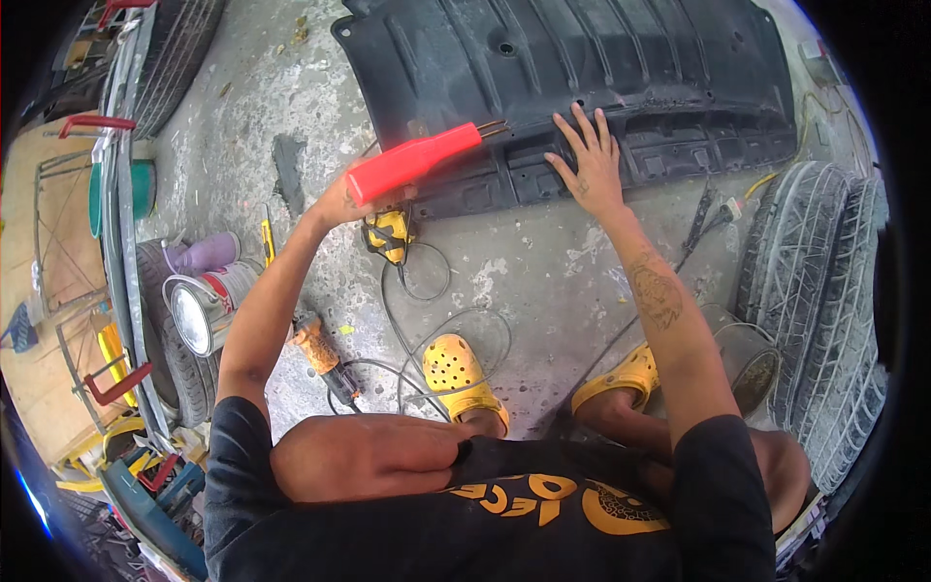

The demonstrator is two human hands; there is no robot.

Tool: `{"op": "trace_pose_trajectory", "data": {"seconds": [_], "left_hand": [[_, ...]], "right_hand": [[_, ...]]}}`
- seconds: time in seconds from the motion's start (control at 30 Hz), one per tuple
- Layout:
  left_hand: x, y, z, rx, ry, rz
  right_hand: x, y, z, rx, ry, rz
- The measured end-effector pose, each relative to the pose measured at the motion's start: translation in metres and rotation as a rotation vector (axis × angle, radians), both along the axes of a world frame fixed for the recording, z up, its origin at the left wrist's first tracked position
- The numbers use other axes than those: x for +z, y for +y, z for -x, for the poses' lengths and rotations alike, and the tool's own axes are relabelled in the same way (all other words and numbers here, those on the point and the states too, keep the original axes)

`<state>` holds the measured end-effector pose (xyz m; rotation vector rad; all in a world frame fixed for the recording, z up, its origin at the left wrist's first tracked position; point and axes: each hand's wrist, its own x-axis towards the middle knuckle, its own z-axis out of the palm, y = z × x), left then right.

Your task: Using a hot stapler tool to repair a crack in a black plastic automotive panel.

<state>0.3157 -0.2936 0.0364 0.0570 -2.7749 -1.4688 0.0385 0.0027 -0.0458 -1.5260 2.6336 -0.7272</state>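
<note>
My left hand (341,202) is closed round a red hot stapler (412,160). Two thin metal prongs stick out of its tip, pointing right over a black ribbed plastic panel (446,73) on the floor. From this view I cannot tell whether the prongs touch the panel. My right hand (589,165) lies on the panel's near part, fingers spread and pointing away from me, to the right of the prongs. Just below the left hand sits a yellow and black device (388,238) with a cable. The red body hides part of my left hand's fingers.
A yellow utility knife (268,240), an orange and black power tool (318,347), a paint can (199,315) and a purple bottle (207,252) lie at left. Tyres (790,252) and a metal bucket (752,361) stand at right. Cables (388,306) loop near my yellow clogs (456,373).
</note>
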Motion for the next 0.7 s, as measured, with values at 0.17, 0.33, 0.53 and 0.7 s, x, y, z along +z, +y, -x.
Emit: {"op": "trace_pose_trajectory", "data": {"seconds": [0.17, 0.33, 0.53, 0.7], "left_hand": [[0.008, 0.007, 0.017, 0.050, -0.231, -0.100], [-0.008, 0.004, 0.017, 0.063, -0.265, -0.047], [-0.005, 0.004, 0.018, 0.092, -0.240, -0.144], [0.001, 0.004, 0.025, 0.001, -0.186, 0.026]], "right_hand": [[-0.005, 0.005, 0.000, -0.024, 0.007, -0.015], [-0.007, 0.003, -0.001, -0.038, -0.017, 0.000], [-0.001, 0.002, 0.002, -0.008, -0.041, -0.014], [0.001, -0.004, 0.000, 0.026, -0.027, 0.007]]}}
